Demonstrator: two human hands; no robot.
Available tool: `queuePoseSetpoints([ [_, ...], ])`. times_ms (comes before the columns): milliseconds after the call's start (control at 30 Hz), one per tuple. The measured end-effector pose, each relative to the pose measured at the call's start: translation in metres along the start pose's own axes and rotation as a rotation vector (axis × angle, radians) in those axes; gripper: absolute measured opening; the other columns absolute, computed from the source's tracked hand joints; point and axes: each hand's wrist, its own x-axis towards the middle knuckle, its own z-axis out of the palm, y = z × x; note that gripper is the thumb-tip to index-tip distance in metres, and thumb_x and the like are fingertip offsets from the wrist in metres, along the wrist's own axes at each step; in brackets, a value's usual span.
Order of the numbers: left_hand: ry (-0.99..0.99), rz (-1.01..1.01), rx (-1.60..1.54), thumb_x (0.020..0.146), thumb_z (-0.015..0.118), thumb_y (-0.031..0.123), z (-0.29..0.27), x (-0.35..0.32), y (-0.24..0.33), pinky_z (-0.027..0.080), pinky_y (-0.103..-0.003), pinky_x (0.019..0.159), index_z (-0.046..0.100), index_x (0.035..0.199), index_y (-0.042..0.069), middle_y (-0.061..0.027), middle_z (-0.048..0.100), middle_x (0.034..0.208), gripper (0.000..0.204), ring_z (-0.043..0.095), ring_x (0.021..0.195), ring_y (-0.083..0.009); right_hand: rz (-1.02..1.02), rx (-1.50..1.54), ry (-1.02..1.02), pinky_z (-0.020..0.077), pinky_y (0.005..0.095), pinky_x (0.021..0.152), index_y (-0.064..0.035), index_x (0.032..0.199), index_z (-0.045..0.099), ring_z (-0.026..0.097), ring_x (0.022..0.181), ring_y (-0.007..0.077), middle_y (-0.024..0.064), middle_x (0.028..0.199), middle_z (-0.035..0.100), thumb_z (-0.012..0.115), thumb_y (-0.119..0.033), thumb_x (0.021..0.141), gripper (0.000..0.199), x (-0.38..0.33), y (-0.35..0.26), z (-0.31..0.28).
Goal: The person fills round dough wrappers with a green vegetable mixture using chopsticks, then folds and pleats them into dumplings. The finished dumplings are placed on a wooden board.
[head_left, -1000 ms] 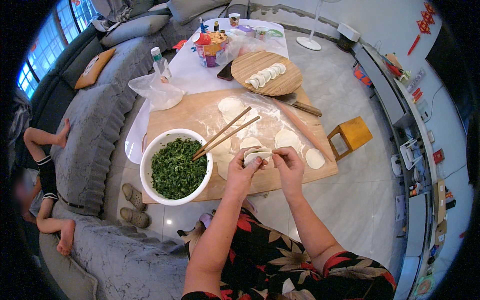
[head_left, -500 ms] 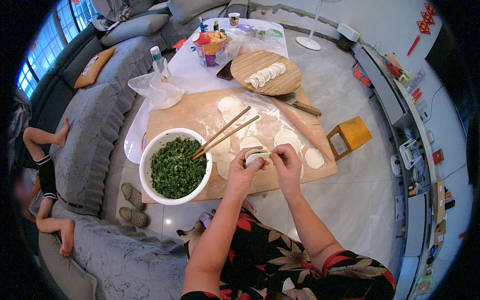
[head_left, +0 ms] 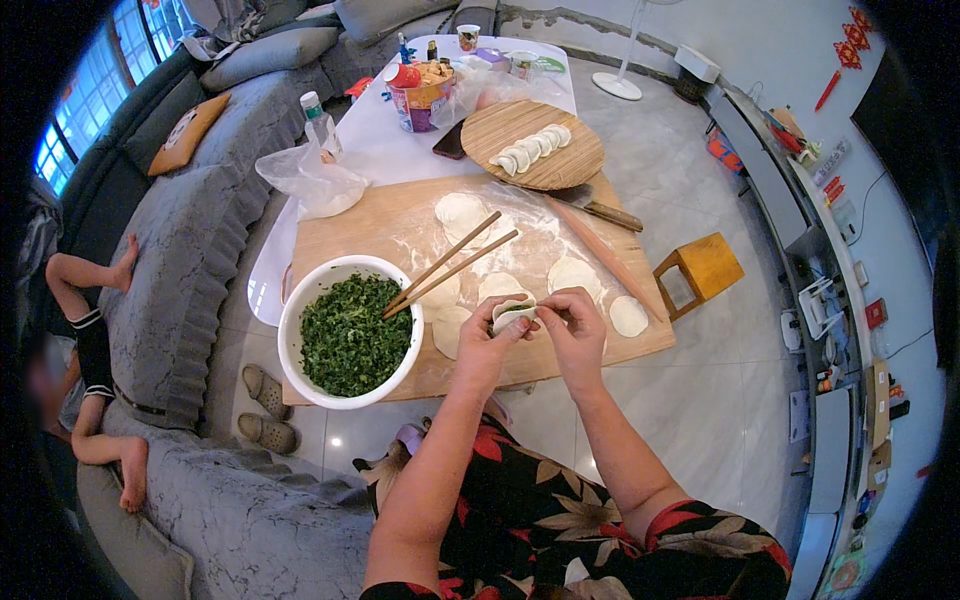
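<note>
- Left hand [head_left: 490, 338]: I see it cradling one half-folded wrapper [head_left: 515, 317], green showing in its mouth, above the near part of the wooden board [head_left: 345, 225].
- Right hand [head_left: 572, 325]: thumb and fingers pinching that wrapper's right end.
- White bowl [head_left: 350, 402]: near left, green filling [head_left: 345, 340] inside; chopsticks [head_left: 460, 270] leaning out over its right rim. A passing knock could, I judge, dislodge them.
- Hazards, my estimate: filling caught between the edges could spoil the seal; pinching too hard could tear the dough.
</note>
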Motion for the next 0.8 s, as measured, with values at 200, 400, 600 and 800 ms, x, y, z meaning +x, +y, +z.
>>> queuePoseSetpoints([
  [200,-0.014,-0.027,-0.027,0.085,0.060,-0.001,0.001,-0.001,0.000,0.051,-0.026,0.072,0.056,0.112,-0.001,-0.0104,0.063,0.097,0.027,0.061,0.082,-0.0157,0.000,-0.088,-0.038,0.0449,0.0240,0.068,0.0001,0.095,0.061,0.055,0.077,0.0134,0.0065,0.088,0.056,0.061,0.002,0.082,0.013,-0.001,0.006,-0.003],
  [400,-0.006,-0.004,-0.007,0.084,0.059,-0.002,0.000,-0.001,0.003,0.051,-0.027,0.072,0.057,0.112,0.000,-0.0095,0.064,0.097,0.028,0.062,0.083,-0.0164,0.043,0.086,-0.058,0.0475,0.0242,0.070,0.0023,0.095,0.061,0.058,0.081,0.0135,0.0074,0.096,0.056,0.062,0.001,0.083,0.012,0.000,-0.002,-0.003],
  [600,-0.040,-0.013,-0.034,0.084,0.059,-0.003,0.001,-0.001,0.002,0.051,-0.028,0.072,0.057,0.109,0.000,-0.0096,0.064,0.098,0.025,0.062,0.083,-0.0165,0.124,0.224,-0.107,0.0500,0.0236,0.067,0.0037,0.093,0.061,0.059,0.079,0.0129,0.0075,0.095,0.056,0.062,0.002,0.083,0.010,0.003,0.001,-0.004],
  [800,-0.057,-0.018,-0.037,0.085,0.058,-0.002,-0.001,-0.001,0.000,0.051,-0.028,0.072,0.056,0.111,0.000,-0.0099,0.064,0.097,0.026,0.062,0.083,-0.0166,0.160,0.244,-0.096,0.0499,0.0237,0.067,0.0035,0.087,0.059,0.058,0.077,0.0124,0.0067,0.092,0.055,0.062,0.001,0.083,0.005,0.003,0.000,-0.003],
])
